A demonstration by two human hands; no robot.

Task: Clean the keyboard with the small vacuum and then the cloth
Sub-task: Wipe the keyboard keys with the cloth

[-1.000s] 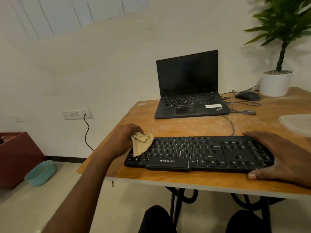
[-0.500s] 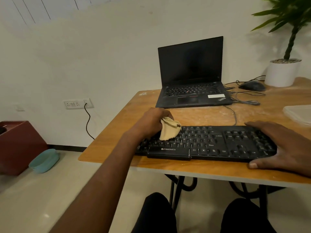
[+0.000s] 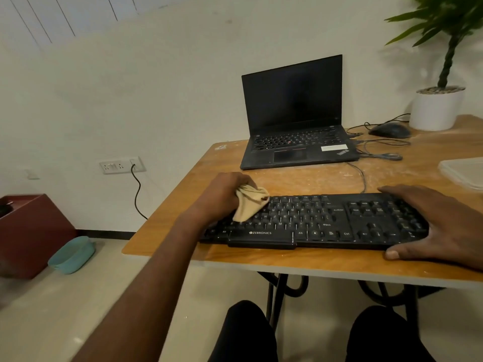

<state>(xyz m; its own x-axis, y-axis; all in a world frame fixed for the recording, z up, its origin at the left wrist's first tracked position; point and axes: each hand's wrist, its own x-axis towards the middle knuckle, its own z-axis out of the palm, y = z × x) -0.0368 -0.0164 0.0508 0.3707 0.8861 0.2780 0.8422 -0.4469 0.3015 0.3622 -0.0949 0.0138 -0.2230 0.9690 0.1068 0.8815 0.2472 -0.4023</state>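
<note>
Both hands on keyboard [image 3: 326,220], left hand [image 3: 222,195] apparently bunching cloth [image 3: 251,202], right hand [image 3: 441,226] flat, fingers spread.

Head view. The left hand [image 3: 222,195] grips a bunched beige cloth [image 3: 250,202] on the left half of a black keyboard [image 3: 313,220]; the right hand [image 3: 439,226] lies flat across its right end. Behind, on the wooden table [image 3: 300,180]: an open laptop [image 3: 295,113], mouse [image 3: 389,130], potted plant [image 3: 437,105].

Keyboard [image 3: 313,220] left end hidden under cloth [image 3: 249,202].
</note>
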